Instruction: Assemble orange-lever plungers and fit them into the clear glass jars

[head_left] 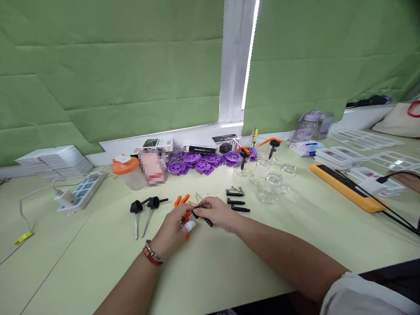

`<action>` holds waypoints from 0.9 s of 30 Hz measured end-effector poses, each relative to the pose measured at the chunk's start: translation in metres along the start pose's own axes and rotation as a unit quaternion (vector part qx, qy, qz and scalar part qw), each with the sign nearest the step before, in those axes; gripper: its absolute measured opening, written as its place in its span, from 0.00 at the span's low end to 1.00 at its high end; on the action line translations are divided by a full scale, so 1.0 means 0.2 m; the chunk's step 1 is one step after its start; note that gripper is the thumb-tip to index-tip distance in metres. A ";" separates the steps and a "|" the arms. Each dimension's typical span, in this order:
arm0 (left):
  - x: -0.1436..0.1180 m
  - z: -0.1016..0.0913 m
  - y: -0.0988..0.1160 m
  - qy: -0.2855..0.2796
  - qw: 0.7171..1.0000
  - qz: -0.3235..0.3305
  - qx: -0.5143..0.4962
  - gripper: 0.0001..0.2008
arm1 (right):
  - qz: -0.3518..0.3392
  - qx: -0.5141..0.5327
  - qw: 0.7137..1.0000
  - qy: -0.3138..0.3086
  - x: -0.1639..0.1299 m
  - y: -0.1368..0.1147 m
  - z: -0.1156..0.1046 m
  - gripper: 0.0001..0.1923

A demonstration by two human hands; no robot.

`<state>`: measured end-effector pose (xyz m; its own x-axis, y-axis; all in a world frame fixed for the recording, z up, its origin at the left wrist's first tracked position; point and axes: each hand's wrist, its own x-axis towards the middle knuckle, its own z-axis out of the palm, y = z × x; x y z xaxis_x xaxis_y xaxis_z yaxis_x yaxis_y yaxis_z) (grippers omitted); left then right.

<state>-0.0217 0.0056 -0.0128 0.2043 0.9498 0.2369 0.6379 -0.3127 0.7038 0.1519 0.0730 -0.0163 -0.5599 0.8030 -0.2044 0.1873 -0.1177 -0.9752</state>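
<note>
The right hand pinches a black part and the left hand grips an orange piece, close together over the counter. Nearby lie black tubes, springs and two rod-fitted black heads, apparently not yet assembled; farther back, two orange-and-black units look put together.

"How do the arms lie?"

"The left forearm slants up and rightward from the bottom edge; the right forearm reaches in from the lower right, slanting leftward."

"And the grips?"

"Close together, fingertips almost meeting. The left grip is curled inward, its thumb wrapped in white. The right grip pinches, its back turned upward."

"The right wrist?"

"Roughly in line with its forearm."
</note>
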 end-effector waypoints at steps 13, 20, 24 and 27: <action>0.05 -0.10 -0.18 0.085 0.956 -0.199 0.196 0.12 | -0.031 0.080 0.987 0.132 -0.03 -0.05 -0.20 0.16; 0.05 -0.08 -0.10 0.067 0.949 -0.143 0.274 0.14 | -0.028 0.047 0.993 0.107 -0.03 -0.01 -0.17 0.18; 0.03 -0.04 0.02 0.103 0.963 -0.025 0.247 0.17 | -0.065 0.014 0.994 0.081 -0.07 -0.04 -0.11 0.18; 0.01 0.01 0.12 0.007 0.989 0.019 0.147 0.20 | -0.078 0.031 0.996 0.014 -0.11 -0.07 -0.05 0.18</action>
<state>-0.0047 -0.0001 0.0023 0.2228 0.9365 0.2707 0.8186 -0.3305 0.4698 0.1693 0.0628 0.0026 -0.5561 0.8298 -0.0476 0.0492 -0.0243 -0.9985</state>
